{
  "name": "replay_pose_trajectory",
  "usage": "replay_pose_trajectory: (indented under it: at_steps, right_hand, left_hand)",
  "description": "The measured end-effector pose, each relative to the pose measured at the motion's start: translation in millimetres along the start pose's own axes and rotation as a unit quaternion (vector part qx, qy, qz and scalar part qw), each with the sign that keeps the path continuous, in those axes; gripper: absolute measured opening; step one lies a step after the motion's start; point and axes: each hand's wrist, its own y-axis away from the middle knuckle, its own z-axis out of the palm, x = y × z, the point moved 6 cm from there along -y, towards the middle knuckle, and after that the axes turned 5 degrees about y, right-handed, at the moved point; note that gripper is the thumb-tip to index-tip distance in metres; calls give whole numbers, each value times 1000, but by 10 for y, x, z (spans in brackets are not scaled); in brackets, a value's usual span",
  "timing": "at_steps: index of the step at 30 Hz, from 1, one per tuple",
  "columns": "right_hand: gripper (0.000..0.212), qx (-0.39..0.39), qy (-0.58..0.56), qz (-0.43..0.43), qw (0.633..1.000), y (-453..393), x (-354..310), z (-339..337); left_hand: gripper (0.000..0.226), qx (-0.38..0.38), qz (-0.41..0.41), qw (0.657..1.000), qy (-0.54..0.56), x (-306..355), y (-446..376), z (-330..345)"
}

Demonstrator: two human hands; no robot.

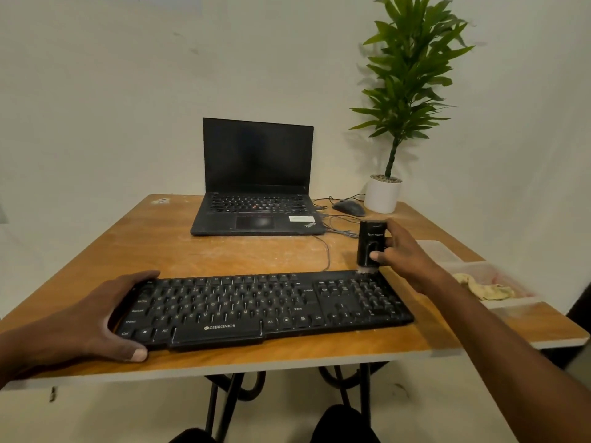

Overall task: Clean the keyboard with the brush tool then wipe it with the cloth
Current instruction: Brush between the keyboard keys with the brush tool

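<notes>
Your right hand (399,247) grips the brush tool (371,246) upright, thumb on its front, bristles touching the keyboard (262,306) at its far right corner. Your left hand (105,314) clasps the keyboard's left end, thumb curled on the near edge, steadying it. The cloth (481,289) lies in a tray (511,305) to the right. Risk: a hard sideways stroke may swing the keyboard's unheld right end towards the table (224,251) edge.
</notes>
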Motion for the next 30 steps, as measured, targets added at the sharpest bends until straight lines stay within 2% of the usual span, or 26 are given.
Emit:
replay_pose_trajectory:
  at_steps: [4,9,13,17,20,25,27,30]
  right_hand:
    - [60,-19,13,-20,1000,-51,-145,269]
    - [64,-46,24,-64,997,-24,-281,453]
    - [62,8,-23,-27,999,128,-33,57]
    - [57,48,-34,-44,997,323,0,-18]
    - [56,33,-25,-66,997,409,-168,259]
    - [60,-39,-32,-136,989,513,-608,891]
    - [61,-51,-39,-131,989,496,-644,932]
    - [58,-26,-47,-106,993,473,-594,771]
  left_hand:
    - [140,-1,-9,1000,-15,-194,-152,-11]
    - [139,2,12,999,-40,-97,-160,-41]
    - [141,11,25,999,-20,79,-80,-55]
    - [134,-17,11,1000,-10,71,-30,-60]
    - [131,-23,8,1000,-3,119,-13,-63]
    - [123,-25,-2,999,27,326,48,-42]
    - [124,-38,-3,999,32,396,70,-28]
    - [127,-36,-3,998,45,426,73,-12]
